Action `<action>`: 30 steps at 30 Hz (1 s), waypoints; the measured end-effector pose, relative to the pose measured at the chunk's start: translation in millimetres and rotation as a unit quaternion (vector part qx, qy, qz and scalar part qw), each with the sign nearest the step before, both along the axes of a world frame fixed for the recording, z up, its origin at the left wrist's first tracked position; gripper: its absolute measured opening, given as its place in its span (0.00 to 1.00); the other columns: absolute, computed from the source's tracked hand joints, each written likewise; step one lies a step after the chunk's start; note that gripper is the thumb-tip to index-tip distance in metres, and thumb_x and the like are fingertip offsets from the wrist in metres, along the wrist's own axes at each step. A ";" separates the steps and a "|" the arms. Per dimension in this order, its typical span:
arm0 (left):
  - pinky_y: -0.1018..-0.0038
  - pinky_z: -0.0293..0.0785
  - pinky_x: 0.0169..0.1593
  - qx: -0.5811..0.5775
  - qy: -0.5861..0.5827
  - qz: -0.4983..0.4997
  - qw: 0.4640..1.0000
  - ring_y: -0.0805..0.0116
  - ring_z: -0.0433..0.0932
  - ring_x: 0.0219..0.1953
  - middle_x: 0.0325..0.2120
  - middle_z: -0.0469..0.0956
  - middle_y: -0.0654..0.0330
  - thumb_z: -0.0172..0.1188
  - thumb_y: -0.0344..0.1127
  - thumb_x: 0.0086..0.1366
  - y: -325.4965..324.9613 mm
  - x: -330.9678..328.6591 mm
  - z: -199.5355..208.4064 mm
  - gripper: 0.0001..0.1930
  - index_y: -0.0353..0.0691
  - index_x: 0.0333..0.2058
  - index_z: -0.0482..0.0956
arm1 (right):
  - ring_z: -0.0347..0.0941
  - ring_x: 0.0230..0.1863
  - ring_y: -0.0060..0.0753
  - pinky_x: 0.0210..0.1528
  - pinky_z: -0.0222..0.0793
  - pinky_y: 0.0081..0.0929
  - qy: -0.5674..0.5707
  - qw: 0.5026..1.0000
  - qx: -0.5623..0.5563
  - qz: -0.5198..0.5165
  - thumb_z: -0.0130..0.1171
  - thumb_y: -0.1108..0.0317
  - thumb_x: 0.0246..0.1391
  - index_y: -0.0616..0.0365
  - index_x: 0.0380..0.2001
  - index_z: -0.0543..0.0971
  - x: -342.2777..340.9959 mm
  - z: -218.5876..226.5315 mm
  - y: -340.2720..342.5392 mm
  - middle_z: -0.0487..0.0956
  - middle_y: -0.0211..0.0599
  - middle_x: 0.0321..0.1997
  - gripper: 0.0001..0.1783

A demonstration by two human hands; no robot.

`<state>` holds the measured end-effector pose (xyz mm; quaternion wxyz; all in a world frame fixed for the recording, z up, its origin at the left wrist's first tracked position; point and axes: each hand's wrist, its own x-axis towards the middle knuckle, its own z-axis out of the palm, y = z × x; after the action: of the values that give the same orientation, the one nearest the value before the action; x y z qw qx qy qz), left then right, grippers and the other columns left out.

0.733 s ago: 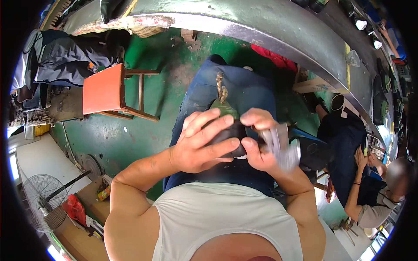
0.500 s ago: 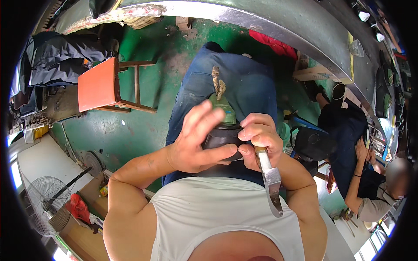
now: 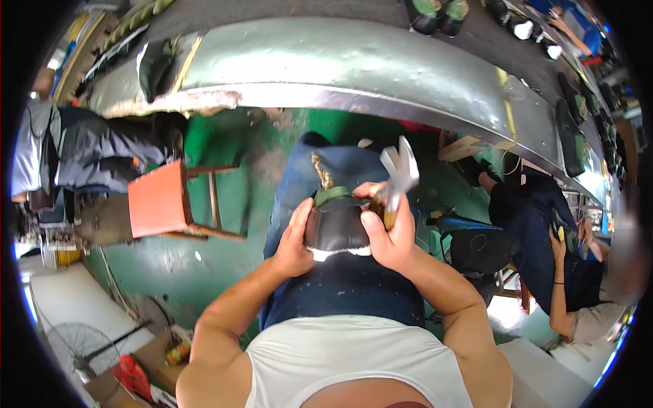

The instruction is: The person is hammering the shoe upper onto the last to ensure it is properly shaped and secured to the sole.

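Note:
Over my lap, a black leather shoe (image 3: 338, 228) with a pale lower edge sits on a green shoe last (image 3: 331, 195). A twisted cord (image 3: 321, 170) sticks up from the last. My left hand (image 3: 294, 245) grips the shoe's left side, fingers closed against the leather. On the opposite side, my right hand (image 3: 394, 238) presses its thumb on the shoe while its fingers wrap the handle of a hammer (image 3: 400, 170). The hammer's metal head points up and away, slightly blurred. My fingers partly hide the handle.
A long metal-edged workbench (image 3: 306, 61) crosses the far side, with black shoes (image 3: 570, 139) on it at right. An orange-seated stool (image 3: 158, 199) stands left. Another person (image 3: 564, 272) sits at right. A fan (image 3: 78, 350) and a black bag-like object (image 3: 479, 250) are lower down.
The shoe has turned, showing its black leather toward me. My left hand has settled on its side. The hammer's head has swung from pointing toward me to pointing away. The view has tilted up toward the bench.

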<state>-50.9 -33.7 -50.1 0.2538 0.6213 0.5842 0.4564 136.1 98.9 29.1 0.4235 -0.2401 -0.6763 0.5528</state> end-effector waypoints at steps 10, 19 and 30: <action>0.67 0.71 0.52 -0.215 -0.259 0.151 0.930 0.62 0.77 0.45 0.43 0.79 0.49 0.48 0.45 0.74 93.6 24.7 -43.3 0.22 0.30 0.50 0.77 | 0.80 0.48 0.58 0.50 0.74 0.43 -0.292 0.945 -0.112 -0.096 0.74 0.52 0.45 0.69 0.52 0.68 15.3 -60.2 31.8 0.81 0.60 0.43 0.41; 0.73 0.80 0.37 -0.453 -0.360 -0.078 0.812 0.66 0.82 0.40 0.41 0.82 0.57 0.50 0.24 0.61 91.8 4.3 -27.2 0.19 0.36 0.51 0.78 | 0.82 0.32 0.48 0.32 0.79 0.38 -0.368 0.907 -0.205 -0.012 0.61 0.68 0.43 0.70 0.55 0.65 63.1 -88.6 13.2 0.80 0.57 0.37 0.35; 0.71 0.55 0.70 -0.372 -0.273 -0.166 0.872 0.57 0.61 0.68 0.68 0.59 0.44 0.64 0.28 0.54 54.9 25.0 -37.5 0.55 0.40 0.74 0.35 | 0.77 0.48 0.60 0.49 0.71 0.44 -0.504 0.841 -0.159 0.118 0.57 0.61 0.60 0.64 0.56 0.69 114.3 -28.7 16.5 0.79 0.59 0.45 0.25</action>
<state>-25.9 21.2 -87.6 0.6874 0.4195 0.5065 0.3081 250.5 115.5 0.4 -0.0878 -0.4682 -0.7226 0.5009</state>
